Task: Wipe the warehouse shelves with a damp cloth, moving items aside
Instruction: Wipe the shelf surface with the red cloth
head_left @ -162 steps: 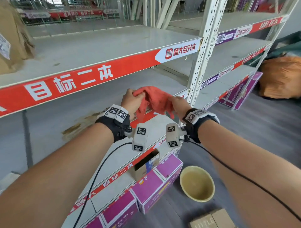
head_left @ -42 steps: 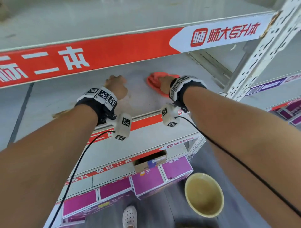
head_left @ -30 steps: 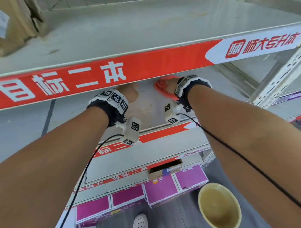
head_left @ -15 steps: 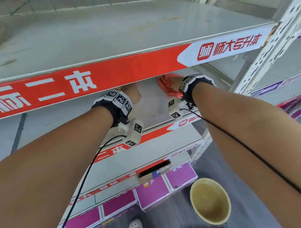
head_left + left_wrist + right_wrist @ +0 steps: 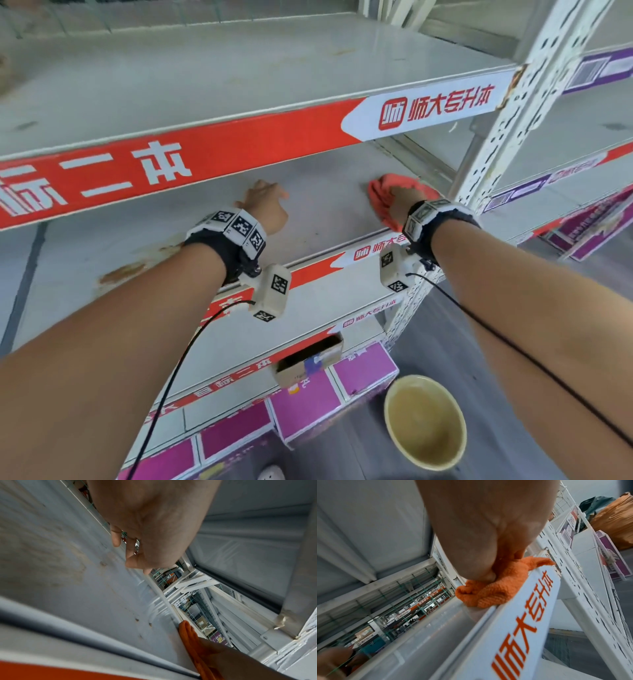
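At the frame's centre right, the right hand (image 5: 399, 202) bunches the cloth (image 5: 383, 192) in curled fingers against the shelf (image 5: 325, 192), likely to scrub. The left hand (image 5: 265, 209), loosely curled and holding nothing, rests mid-shelf, seemingly bracing.

Grey metal shelf (image 5: 318, 192) with red-and-white front strip; brown stain (image 5: 137, 267) on its left part. Orange cloth (image 5: 387, 192) lay bunched on it near the right end, beside the white perforated upright (image 5: 513, 113), under the right hand (image 5: 402, 202). Left hand (image 5: 265, 205) was over the middle of the board, contact unclear. Shelf above (image 5: 205, 72) was bare grey. Lower shelf (image 5: 318, 308) carried a small cardboard box (image 5: 308, 359). Floor (image 5: 455, 342) held purple boxes (image 5: 363, 370) and a yellow basin (image 5: 424, 421).
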Motion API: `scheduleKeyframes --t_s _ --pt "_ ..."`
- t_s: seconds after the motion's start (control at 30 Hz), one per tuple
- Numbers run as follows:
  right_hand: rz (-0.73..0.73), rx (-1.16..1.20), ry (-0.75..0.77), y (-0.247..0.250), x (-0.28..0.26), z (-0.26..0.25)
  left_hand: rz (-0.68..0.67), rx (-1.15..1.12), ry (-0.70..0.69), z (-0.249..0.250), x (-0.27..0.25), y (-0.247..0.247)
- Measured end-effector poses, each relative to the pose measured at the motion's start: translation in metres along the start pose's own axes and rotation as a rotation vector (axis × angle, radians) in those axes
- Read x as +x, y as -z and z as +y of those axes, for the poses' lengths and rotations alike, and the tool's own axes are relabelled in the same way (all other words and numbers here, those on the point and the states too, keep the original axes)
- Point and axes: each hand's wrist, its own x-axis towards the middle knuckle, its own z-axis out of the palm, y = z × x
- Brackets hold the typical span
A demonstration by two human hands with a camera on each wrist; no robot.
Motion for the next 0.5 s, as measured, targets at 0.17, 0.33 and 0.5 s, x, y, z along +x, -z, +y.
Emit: scheduleKeyframes --t_s 0.17,0.33,0.5 --pt "-0.1 -0.293 0.185 -0.044 -0.032 -0.033 0.064 -0.01 0.086 -0.035 -0.03 0.008" --pt "-0.167 -0.454 0.39 -0.112 -0.076 -0.091 0.086 0.006 0.192 -0.064 -0.061 0.015" --pt "-0.214 -0.501 0.548 -0.141 -0.101 -0.108 0.157 0.014 0.263 -0.079 -0.081 0.019"
